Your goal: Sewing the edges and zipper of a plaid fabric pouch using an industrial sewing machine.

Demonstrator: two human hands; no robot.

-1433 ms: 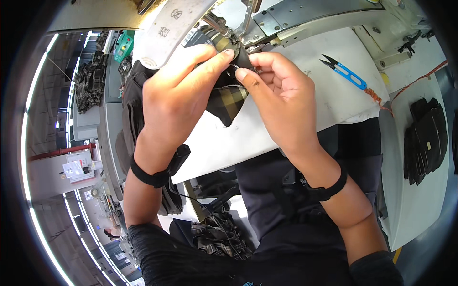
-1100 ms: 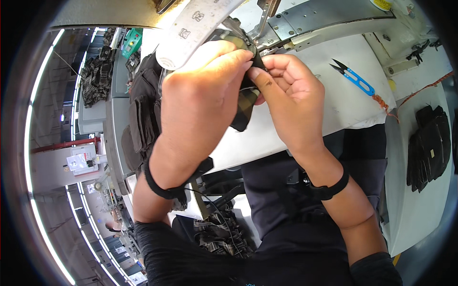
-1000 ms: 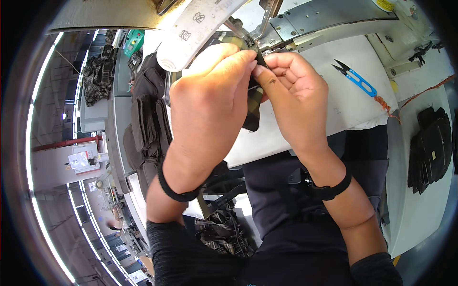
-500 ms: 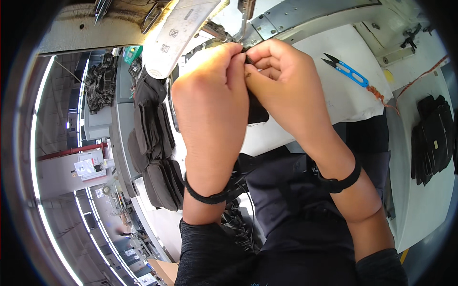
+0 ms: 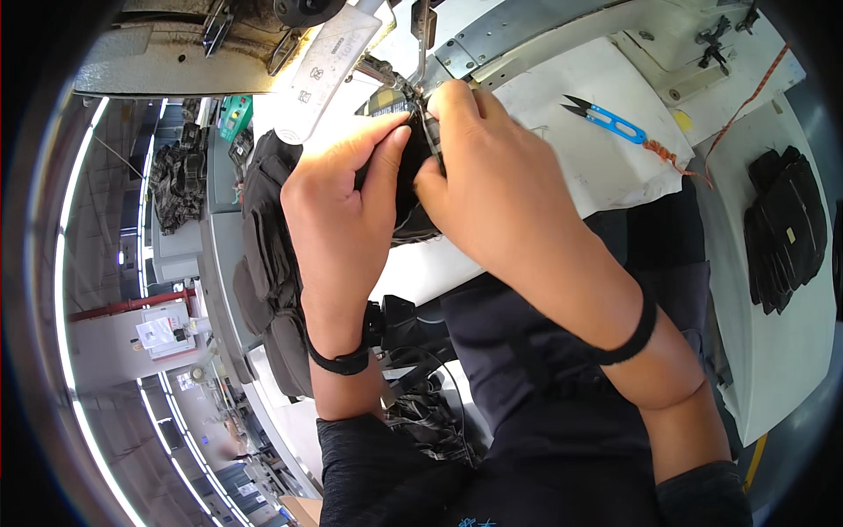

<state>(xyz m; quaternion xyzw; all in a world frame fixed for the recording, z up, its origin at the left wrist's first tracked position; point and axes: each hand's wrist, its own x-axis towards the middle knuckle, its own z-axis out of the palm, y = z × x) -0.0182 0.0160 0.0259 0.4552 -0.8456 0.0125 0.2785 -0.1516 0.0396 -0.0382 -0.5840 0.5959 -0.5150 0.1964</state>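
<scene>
A piece of black cloth (image 5: 406, 180), with a patterned strip along it, lies at the sewing machine's needle area (image 5: 419, 88). My left hand (image 5: 347, 198) pinches its left side between thumb and forefinger. From the right, my right hand (image 5: 500, 167) grips the cloth, thumb below and fingers curled over its edge close to the needle. The back of that hand hides most of its fingertips. Just left of the needle, a white lamp arm (image 5: 329, 75) glows over my left hand.
Blue thread snips (image 5: 615, 123) tied to an orange cord lie on the white table cover (image 5: 571, 167). Dark cloth pieces (image 5: 786, 233) are stacked at the far right. Dark pouches (image 5: 268, 228) pile up at the left. The machine's metal body (image 5: 176, 57) spans the upper left.
Both hands have come toward me and left, and moved apart from each other. More of the black cloth shows between them. My right hand has turned over, its back now facing up.
</scene>
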